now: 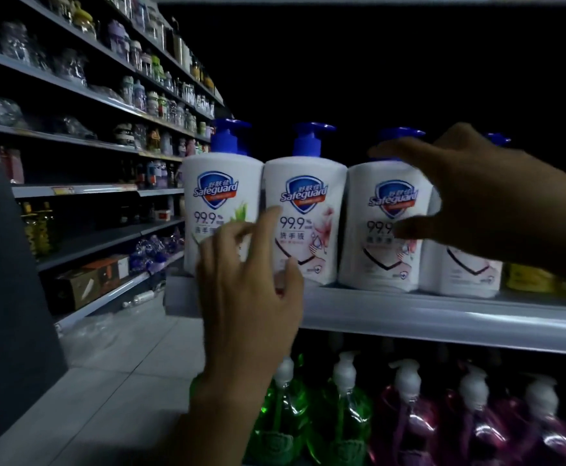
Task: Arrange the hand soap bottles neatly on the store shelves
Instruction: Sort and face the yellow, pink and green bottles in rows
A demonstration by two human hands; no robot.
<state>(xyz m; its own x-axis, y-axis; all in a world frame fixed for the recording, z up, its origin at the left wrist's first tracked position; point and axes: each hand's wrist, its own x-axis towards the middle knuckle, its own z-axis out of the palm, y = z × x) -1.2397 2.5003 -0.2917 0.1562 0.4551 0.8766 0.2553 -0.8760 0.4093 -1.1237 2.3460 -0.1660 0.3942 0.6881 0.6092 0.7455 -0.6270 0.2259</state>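
Observation:
Four white Safeguard hand soap bottles with blue pumps stand in a row on the grey shelf [443,317]. The first bottle [221,196] has a green leaf label, while the second bottle [308,210], third bottle [385,210] and fourth bottle [466,277] have pink ones. My left hand [251,287] hovers with loosely spread fingers in front of the first and second bottles, its index finger at the second bottle's left edge. My right hand [483,203] holds the third bottle, fingers over its shoulder by the pump and thumb on its front label. It hides most of the fourth bottle.
On the shelf below stand green pump bottles [285,415] and pink pump bottles [409,422]. A yellow pack [530,277] lies right of the fourth bottle. Long aisle shelves [90,146] of assorted goods run along the left, above a pale tiled floor [123,364].

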